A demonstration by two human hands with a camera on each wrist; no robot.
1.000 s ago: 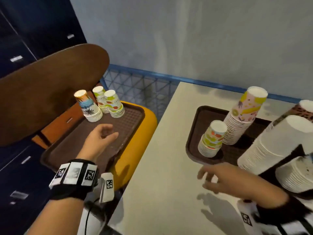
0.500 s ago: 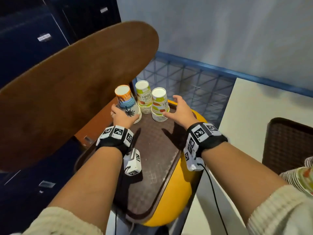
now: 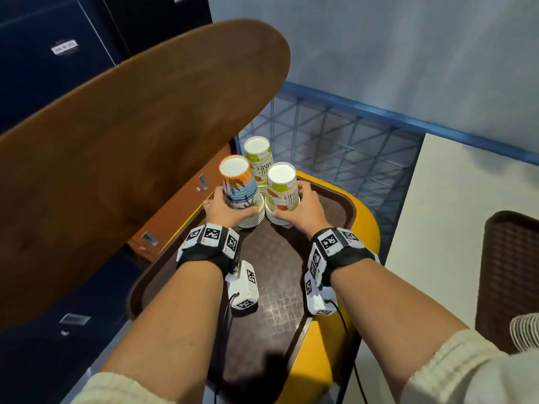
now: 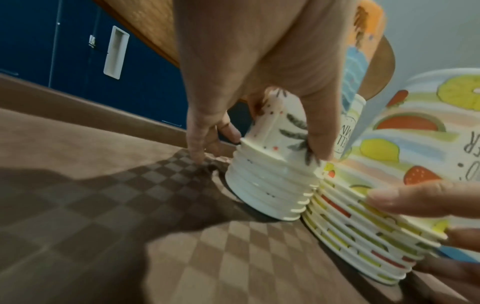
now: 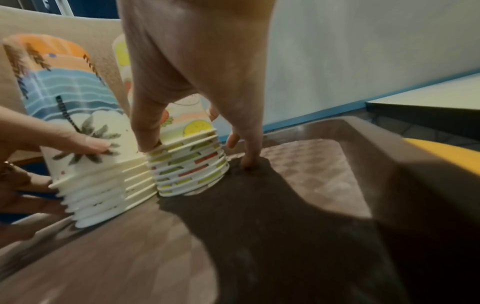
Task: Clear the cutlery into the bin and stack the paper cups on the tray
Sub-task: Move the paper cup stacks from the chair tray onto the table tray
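Observation:
Three upturned stacks of paper cups stand at the far end of a brown tray on a yellow stool. My left hand grips the palm-tree stack, thumb and fingers curled round its lower part. My right hand grips the fruit-print stack the same way. Both stacks stand on the tray, touching each other at their rims. A third fruit-print stack stands just behind them, untouched. No cutlery shows.
A brown chair back leans close on the left. Blue cabinets stand beyond it. A cream table on the right carries a second brown tray with a white cup stack at the frame edge. Blue mesh lines the wall.
I have turned from the table to the stool's tray. Both hands reached forward and closed round the two front cup stacks, which they only neared half a second ago.

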